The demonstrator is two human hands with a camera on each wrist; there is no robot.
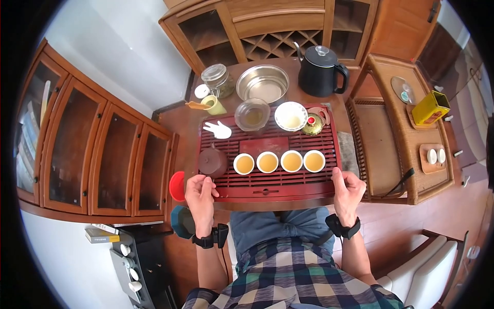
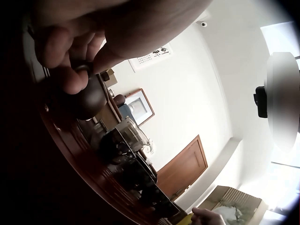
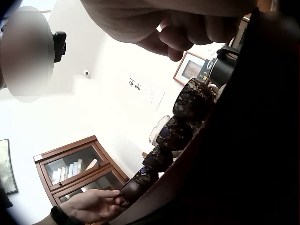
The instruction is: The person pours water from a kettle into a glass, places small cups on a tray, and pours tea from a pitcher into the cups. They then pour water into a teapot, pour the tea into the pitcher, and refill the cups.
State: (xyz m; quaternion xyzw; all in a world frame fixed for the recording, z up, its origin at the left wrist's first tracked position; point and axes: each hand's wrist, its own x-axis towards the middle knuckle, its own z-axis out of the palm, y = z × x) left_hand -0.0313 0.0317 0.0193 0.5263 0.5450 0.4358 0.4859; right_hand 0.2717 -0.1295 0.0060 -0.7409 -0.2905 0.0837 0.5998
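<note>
My left hand (image 1: pixel 200 193) is at the tea tray's front left corner, fingers loosely curled, close beside a dark brown clay teapot (image 1: pixel 212 162). In the left wrist view its fingers (image 2: pixel 75 80) overlap the teapot (image 2: pixel 89 101). At the front right corner is my right hand (image 1: pixel 348 190), its fingers loosely bent and nothing visible in them. Between the hands, a row of several white-rimmed cups of amber tea, one being the rightmost cup (image 1: pixel 314 161), stands on the slatted red tea tray (image 1: pixel 267 191). Dark patterned outsides of the cups (image 3: pixel 191 101) show in the right wrist view.
Toward the back are a glass bowl (image 1: pixel 252 114), a white strainer bowl (image 1: pixel 291 116), a hand-shaped white ornament (image 1: pixel 218 130) and a steel basin (image 1: pixel 263 82). A black kettle (image 1: pixel 322 72) stands at back right. A rattan cart (image 1: pixel 437 167) is beside the table, a red bin (image 1: pixel 177 186) at left.
</note>
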